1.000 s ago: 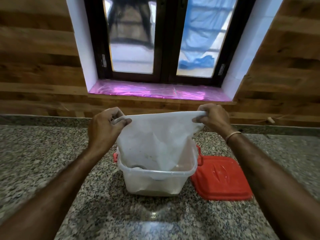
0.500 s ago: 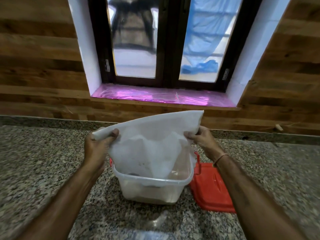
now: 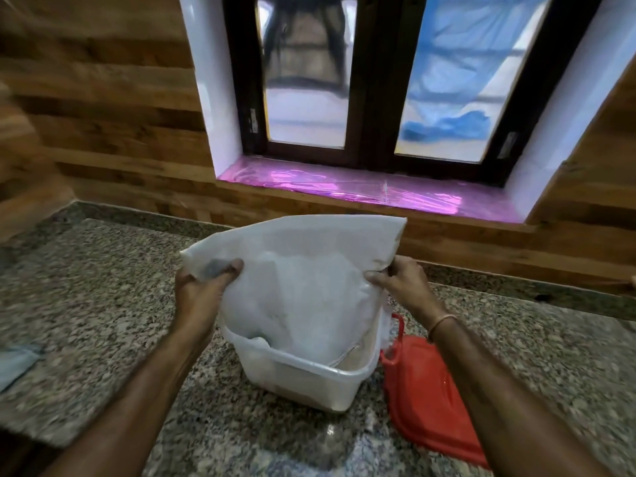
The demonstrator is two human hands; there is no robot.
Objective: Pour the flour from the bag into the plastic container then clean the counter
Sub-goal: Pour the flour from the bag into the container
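A white flour bag hangs upside down, its lower end inside the clear plastic container on the granite counter. My left hand pinches the bag's upper left corner. My right hand grips its right edge, a little below the upper right corner. The container has red side handles. A thin layer of brownish flour shows at its bottom. The bag's mouth is hidden inside the container.
A red lid lies flat on the counter right of the container. At the far left edge sits a pale blue-grey cloth. Behind the counter are a wood-panelled wall and a window with a pink-covered sill.
Both hands have slid lower on the bag, from its top corners to its sides, and its upper right corner now stands free. The view has turned to the left.
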